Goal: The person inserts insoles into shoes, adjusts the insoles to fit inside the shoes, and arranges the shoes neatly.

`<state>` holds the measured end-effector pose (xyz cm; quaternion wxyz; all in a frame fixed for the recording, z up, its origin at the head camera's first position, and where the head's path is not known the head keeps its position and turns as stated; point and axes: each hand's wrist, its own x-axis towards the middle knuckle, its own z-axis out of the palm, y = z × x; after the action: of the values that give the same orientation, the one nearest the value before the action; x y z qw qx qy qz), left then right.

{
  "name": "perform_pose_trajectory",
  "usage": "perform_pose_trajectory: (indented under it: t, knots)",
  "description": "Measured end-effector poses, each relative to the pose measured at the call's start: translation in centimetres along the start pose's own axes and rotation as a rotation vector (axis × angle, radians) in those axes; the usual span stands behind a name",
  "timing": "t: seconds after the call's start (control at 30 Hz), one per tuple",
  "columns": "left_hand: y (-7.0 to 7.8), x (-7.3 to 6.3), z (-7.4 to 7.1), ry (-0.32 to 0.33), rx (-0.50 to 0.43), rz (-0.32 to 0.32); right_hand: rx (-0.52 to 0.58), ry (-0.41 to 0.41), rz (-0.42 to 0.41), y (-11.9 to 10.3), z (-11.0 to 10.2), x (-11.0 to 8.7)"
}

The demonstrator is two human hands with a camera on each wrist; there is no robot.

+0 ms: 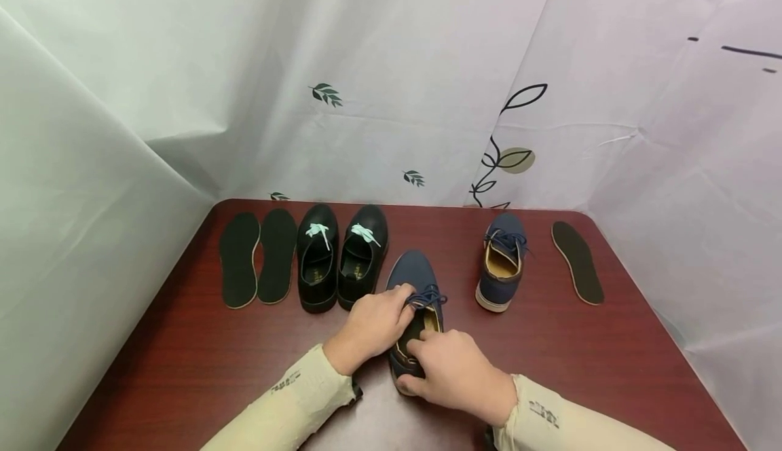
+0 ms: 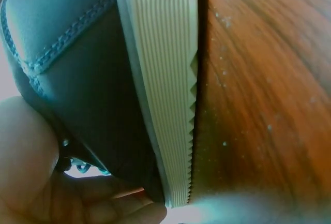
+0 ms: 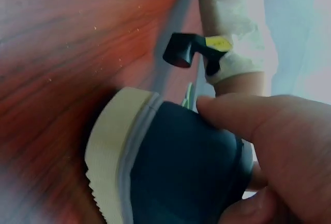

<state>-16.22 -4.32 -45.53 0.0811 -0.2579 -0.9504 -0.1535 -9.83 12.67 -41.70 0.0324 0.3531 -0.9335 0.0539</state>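
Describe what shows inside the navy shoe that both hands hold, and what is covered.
Inside the navy shoe, a dark layer, probably an insole, shows beside tan lining. The upper hides the toe end, and the right hand covers part of the heel.

Head view bright, soft diffuse light; pale glare on front of tabletop [image 1: 397, 420], soft shadows in folds of drape [image 1: 391, 50], greenish left, pinkish right. Left wrist: bluish cast, blue shoe [image 2: 93, 115] dark along side, white flare at bottom. Right wrist: hazy, soft focus, right hand [image 3: 279, 141] blurry, upper right washed out.
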Motion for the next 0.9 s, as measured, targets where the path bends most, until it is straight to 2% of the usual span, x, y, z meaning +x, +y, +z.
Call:
perform_pose_trajectory:
  t: [0.2, 0.43, 0.7, 0.9]
  knots:
    - [0.1, -0.1, 0.0, 0.007, -0.011, -0.003, -0.005, -0.002, -0.034, -0.1, 0.2, 0.0]
    - [0.2, -0.2, 0.1, 0.018, 0.001, 0.003, -0.034, -0.062, 0.031, -1.1, 0.3, -0.3]
    - [0.2, -0.2, 0.2, 0.019, -0.009, -0.005, 0.068, -0.078, 0.05, -0.9, 0.8, -0.7]
    - [-0.1, -0.4, 0.2, 0.031, -0.06, -0.023, 0.111, -0.074, 0.055, -0.8, 1.3, -0.9]
